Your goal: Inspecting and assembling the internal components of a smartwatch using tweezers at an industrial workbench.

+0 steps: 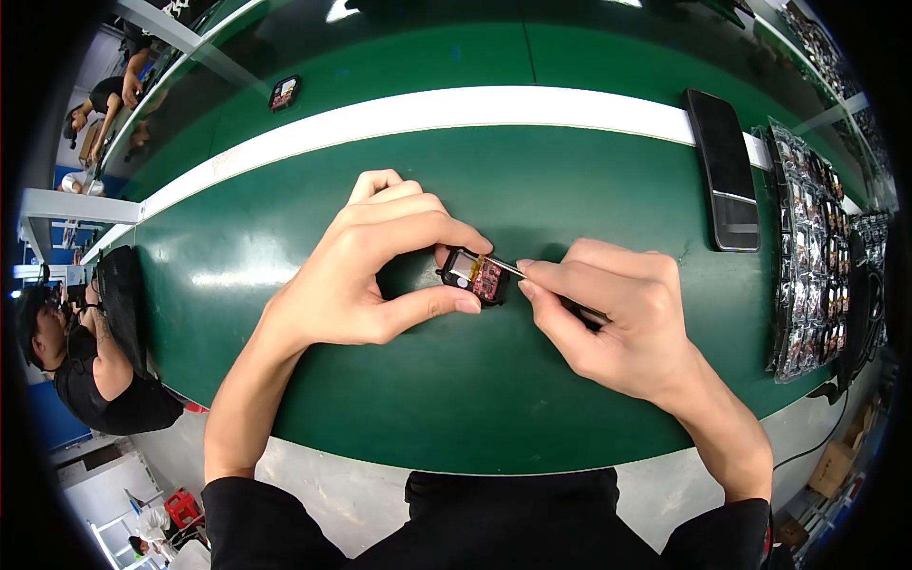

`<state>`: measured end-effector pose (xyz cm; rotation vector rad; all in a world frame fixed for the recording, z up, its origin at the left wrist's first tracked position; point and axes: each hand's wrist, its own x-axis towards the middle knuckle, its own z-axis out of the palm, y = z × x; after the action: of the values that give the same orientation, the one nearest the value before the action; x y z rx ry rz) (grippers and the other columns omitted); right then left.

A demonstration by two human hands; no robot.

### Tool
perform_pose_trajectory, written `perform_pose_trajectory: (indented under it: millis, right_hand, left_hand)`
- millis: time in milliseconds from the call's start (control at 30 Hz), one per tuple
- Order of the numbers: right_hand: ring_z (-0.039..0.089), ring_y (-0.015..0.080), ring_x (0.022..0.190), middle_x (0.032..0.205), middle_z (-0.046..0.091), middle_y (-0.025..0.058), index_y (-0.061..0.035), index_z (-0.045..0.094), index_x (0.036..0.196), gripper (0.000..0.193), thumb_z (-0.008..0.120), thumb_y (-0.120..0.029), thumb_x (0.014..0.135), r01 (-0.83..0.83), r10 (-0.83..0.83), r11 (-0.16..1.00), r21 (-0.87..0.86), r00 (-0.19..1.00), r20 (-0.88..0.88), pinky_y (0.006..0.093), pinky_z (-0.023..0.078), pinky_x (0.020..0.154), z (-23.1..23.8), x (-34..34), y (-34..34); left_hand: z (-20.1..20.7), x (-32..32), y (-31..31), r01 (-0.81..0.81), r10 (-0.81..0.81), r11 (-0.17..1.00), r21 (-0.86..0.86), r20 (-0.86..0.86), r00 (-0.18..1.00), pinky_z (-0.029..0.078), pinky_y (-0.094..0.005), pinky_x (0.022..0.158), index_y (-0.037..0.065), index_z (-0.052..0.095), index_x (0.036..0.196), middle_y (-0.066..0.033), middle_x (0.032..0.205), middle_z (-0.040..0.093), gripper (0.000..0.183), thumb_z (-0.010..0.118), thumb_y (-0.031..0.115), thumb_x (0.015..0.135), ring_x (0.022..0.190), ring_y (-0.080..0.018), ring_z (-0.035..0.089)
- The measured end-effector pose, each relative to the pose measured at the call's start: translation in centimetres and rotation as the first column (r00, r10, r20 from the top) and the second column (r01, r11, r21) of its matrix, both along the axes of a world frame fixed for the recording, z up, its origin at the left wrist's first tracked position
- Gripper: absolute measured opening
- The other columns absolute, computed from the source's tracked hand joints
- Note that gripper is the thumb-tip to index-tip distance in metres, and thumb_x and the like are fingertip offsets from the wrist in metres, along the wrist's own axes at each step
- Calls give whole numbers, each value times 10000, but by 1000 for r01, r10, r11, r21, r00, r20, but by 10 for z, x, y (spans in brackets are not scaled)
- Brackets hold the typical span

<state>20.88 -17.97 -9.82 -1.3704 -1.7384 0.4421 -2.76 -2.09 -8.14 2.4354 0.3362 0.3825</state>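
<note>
Between the thumb and fingers of my left hand [385,261] is a small black device housing [472,275], its open face turned up. Inside it show a red circuit board, a silvery block and a yellowish strip. My right hand [617,313] pinches a thin metal tool, which looks like tweezers [506,268]. The tool's tip reaches the upper right part of the housing, by the yellowish strip. Whether the tip grips anything is too small to tell. Both hands are over the green table [408,399].
A black phone [727,176] lies at the right, across a white strip [418,106]. Beside it stand clear trays [807,256] filled with several small parts. Another open device [284,93] lies beyond the strip at far left. A person [90,356] sits at the table's left end.
</note>
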Motion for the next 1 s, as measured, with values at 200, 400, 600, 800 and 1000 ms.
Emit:
perform_pose_trajectory:
  millis: [200,400,600,800,1000]
  right_hand:
    - [575,160,527,699,649,65,8,851,1010,138,861,32,875,75,-75,997,0,993,-93,322,413,477,6,6,0]
    - [552,114,543,732,644,59,18,835,1077,128,847,16,950,131,-141,989,-75,977,-162,304,402,499,13,4,4]
    - [611,175,621,891,677,89,-8,754,1207,182,773,2,1026,51,-72,990,-128,983,-169,346,483,567,13,-9,3]
    - [701,295,608,905,660,72,-68,725,1278,458,906,-290,919,69,-53,993,-100,986,158,433,514,511,5,-23,-3]
    - [710,317,629,934,681,77,-53,739,1199,416,911,-278,894,58,-43,992,-110,990,136,451,540,540,2,-14,-2]
  left_hand:
    - [-2,3,-5,-40,41,998,-38,34,999,391,-377,985,80,838,1192,-2,876,697,508,1014,247,747,802,-181,596]
    - [-4,4,-2,-3,4,1000,-6,48,999,364,-379,970,101,804,1206,15,831,633,507,1026,239,771,807,-167,600]
    - [-6,0,-1,-2,1,1000,31,33,999,366,-367,973,122,786,1283,32,873,656,598,1036,250,755,834,-154,610]
    - [0,-5,-6,1,4,989,-151,35,999,364,-358,1005,141,730,1448,28,1003,726,757,959,114,728,875,-159,512]
    - [7,-2,-2,33,-35,982,-185,-8,999,360,-362,1026,144,735,1416,49,1013,748,675,914,69,769,882,-156,530]
